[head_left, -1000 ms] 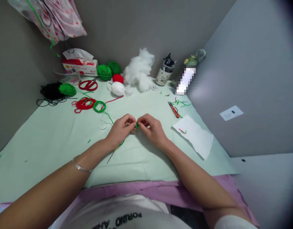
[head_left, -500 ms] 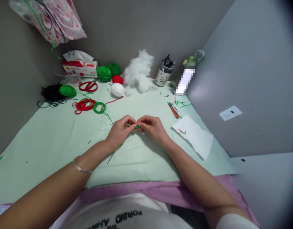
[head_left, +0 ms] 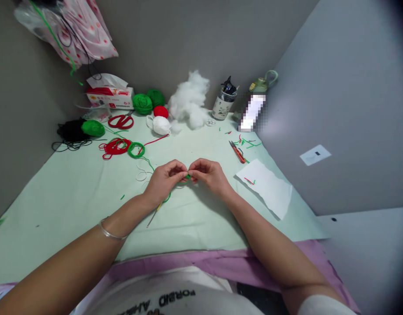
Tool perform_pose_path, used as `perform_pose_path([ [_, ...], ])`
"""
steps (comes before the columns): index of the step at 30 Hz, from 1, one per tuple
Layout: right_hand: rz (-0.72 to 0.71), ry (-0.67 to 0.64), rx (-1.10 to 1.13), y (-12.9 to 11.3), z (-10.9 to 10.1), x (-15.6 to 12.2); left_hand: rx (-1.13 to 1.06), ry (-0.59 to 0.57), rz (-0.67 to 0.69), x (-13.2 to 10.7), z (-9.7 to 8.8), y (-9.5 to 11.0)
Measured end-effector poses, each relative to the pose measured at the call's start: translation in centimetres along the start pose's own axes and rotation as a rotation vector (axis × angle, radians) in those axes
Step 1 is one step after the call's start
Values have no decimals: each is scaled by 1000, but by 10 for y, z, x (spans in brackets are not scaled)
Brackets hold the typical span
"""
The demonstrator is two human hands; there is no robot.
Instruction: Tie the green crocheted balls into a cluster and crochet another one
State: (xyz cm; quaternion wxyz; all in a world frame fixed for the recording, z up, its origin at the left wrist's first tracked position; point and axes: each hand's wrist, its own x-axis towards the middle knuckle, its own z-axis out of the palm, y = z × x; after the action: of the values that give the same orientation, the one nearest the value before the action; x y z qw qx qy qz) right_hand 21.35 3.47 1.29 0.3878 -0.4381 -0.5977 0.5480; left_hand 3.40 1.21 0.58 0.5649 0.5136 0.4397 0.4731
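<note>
My left hand (head_left: 165, 179) and my right hand (head_left: 208, 174) meet fingertip to fingertip over the pale green table cover (head_left: 73, 197). Both pinch a small green yarn piece (head_left: 187, 176) between them. Green yarn trails from under my left hand toward a green yarn coil (head_left: 136, 149). A thin crochet hook (head_left: 153, 214) lies on the cover just below my left wrist. A silver bangle (head_left: 110, 231) is on my left forearm.
Red yarn tangle (head_left: 115, 145), red scissors (head_left: 121, 121), green yarn balls (head_left: 143, 103), a white yarn ball (head_left: 161, 125), black yarn (head_left: 70, 130), white stuffing (head_left: 188, 103) and a tissue box (head_left: 111, 94) sit at the back. Small orange snips (head_left: 237, 151) and a white paper (head_left: 266, 186) lie right.
Both hands stay pinched together on the green piece, with only small finger shifts. The view has drifted slightly.
</note>
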Motion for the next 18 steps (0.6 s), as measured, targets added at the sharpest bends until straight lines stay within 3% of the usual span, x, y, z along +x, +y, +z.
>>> perform_pose_path([
  [6, -83, -11, -74, 4, 2, -1, -52, 0, -50, 2, -3, 0],
  [18, -265, 97, -295, 5, 0, -6, -129, -88, -135, 8, -8, -9],
])
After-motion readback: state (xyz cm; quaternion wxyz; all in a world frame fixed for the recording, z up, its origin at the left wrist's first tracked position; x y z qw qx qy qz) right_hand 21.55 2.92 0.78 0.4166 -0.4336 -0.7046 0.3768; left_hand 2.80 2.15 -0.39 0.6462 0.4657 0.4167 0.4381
